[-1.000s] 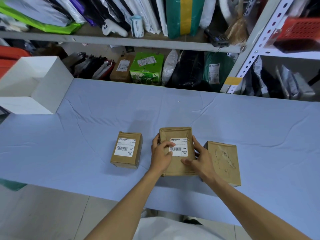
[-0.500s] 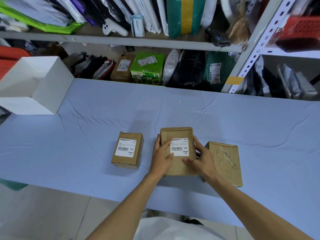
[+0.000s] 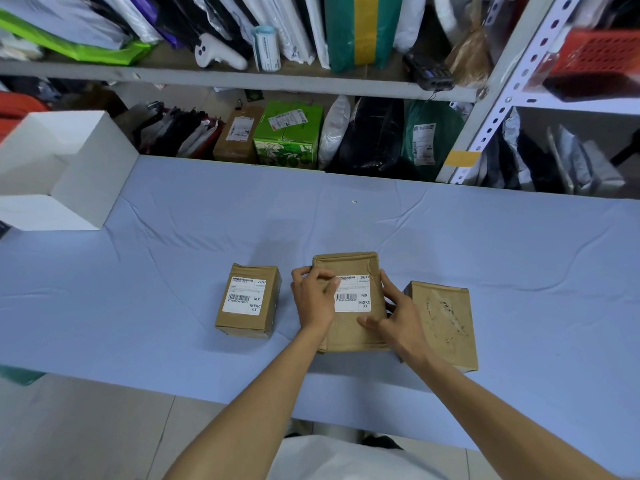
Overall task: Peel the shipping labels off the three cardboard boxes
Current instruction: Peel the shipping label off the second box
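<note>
Three brown cardboard boxes lie in a row on the blue-covered table (image 3: pixel 173 271). The left box (image 3: pixel 247 301) carries a white shipping label (image 3: pixel 245 295). On the right box (image 3: pixel 441 323) the top shows only a torn patch. Another white label (image 3: pixel 355 295) sits on the middle box (image 3: pixel 349 327). My left hand (image 3: pixel 313 301) lies over that box's left side, its curled fingertips pinching at the label's upper left corner and hiding the label's left part. My right hand (image 3: pixel 394 315) grips the middle box's right side, thumb on top below the label.
A white open box (image 3: pixel 69 174) stands at the table's far left. Behind the table, metal shelves (image 3: pixel 242 81) hold parcels, bags and a green carton (image 3: pixel 287 136). The table's near edge runs just below the boxes.
My left hand's fingers have slid up from the label's left edge to its upper left corner and curled there. The right hand and the boxes have barely moved.
</note>
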Demonstrator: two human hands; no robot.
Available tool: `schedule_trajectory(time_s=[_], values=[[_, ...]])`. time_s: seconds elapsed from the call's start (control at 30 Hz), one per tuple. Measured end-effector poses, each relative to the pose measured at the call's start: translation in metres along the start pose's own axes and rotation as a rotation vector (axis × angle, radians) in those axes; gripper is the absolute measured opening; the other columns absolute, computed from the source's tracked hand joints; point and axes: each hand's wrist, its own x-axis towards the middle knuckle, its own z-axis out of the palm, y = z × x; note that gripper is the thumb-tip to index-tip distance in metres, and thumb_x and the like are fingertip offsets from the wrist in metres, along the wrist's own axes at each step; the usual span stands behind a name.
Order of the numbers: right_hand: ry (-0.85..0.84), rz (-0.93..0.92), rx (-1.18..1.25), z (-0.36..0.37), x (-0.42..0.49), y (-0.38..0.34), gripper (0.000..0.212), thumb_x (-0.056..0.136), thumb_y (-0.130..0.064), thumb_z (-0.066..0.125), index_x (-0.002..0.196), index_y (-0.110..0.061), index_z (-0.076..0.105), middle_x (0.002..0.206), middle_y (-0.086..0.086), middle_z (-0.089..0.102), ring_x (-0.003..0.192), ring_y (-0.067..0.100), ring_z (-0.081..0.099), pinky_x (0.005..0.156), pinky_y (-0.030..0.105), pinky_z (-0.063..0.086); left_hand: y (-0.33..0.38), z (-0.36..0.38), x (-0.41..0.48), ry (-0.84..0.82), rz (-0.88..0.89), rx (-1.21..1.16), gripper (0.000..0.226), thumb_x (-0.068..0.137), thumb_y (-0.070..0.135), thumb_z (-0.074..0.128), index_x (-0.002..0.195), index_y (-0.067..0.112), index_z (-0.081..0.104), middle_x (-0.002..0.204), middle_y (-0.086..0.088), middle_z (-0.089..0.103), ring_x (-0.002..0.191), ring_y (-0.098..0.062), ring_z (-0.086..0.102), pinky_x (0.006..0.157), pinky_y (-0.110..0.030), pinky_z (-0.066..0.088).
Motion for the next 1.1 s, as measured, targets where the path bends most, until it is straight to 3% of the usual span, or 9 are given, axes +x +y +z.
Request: schedule_trajectory(time_s=[0.27,0.5,0.73,0.87,1.07,1.1], values=[[0.013,-0.003,-0.018,0.001,-0.002,0.003,0.096,0.065,-0.004,0.079,0.146,-0.033,0.035,0.112,-0.017,0.064,0.102,0.004,0.062,0.078,0.020,0.054,0.000,0.003,0.002,0.069,-0.002,0.032,0.004,0.083,0.021,0.072,0.082,0.018,0.069,0.116,-0.002,0.049,0.109,-0.020,0.053,0.090,-0.024,0.040],[0.026,0.004,-0.055,0.002,-0.003,0.003,0.098,0.064,-0.009,0.079,0.146,-0.034,0.033,0.114,-0.012,0.064,0.103,0.009,0.062,0.086,0.031,0.056,0.007,0.003,-0.004,0.046,-0.013,0.187,0.010,0.092,0.023,0.061,0.092,0.015,0.067,0.128,-0.001,0.043,0.116,-0.021,0.046,0.078,-0.027,0.038],[0.026,-0.002,-0.075,0.001,-0.006,0.000,0.098,0.063,-0.014,0.078,0.147,-0.033,0.031,0.112,-0.008,0.066,0.102,0.010,0.062,0.086,0.036,0.056,0.011,0.004,-0.002,-0.026,-0.029,0.274,0.016,0.096,0.020,0.051,0.097,0.014,0.066,0.131,-0.002,0.036,0.119,-0.024,0.041,0.084,-0.040,0.048],[0.030,0.002,-0.081,0.001,-0.007,0.000,0.098,0.065,-0.009,0.078,0.147,-0.033,0.030,0.107,-0.006,0.067,0.099,0.013,0.063,0.084,0.037,0.056,0.012,0.002,-0.004,-0.055,-0.028,0.220,0.019,0.097,0.025,0.051,0.096,0.011,0.065,0.133,-0.003,0.033,0.122,-0.023,0.038,0.081,-0.034,0.043],[0.055,0.007,-0.060,0.001,-0.008,0.000,0.099,0.065,-0.010,0.077,0.148,-0.034,0.029,0.110,-0.008,0.066,0.098,0.006,0.063,0.083,0.033,0.057,0.007,-0.007,-0.007,-0.191,0.028,-0.009,0.003,0.089,0.010,0.063,0.092,0.010,0.064,0.135,-0.004,0.035,0.129,-0.018,0.036,0.097,-0.013,0.027],[0.065,0.005,-0.052,0.001,-0.009,-0.002,0.098,0.066,-0.009,0.078,0.148,-0.034,0.029,0.109,-0.011,0.065,0.097,0.005,0.062,0.082,0.030,0.056,0.005,-0.012,-0.008,-0.237,0.047,-0.039,0.013,0.086,0.005,0.065,0.096,0.012,0.062,0.137,-0.002,0.036,0.132,-0.013,0.034,0.099,-0.009,0.025]])
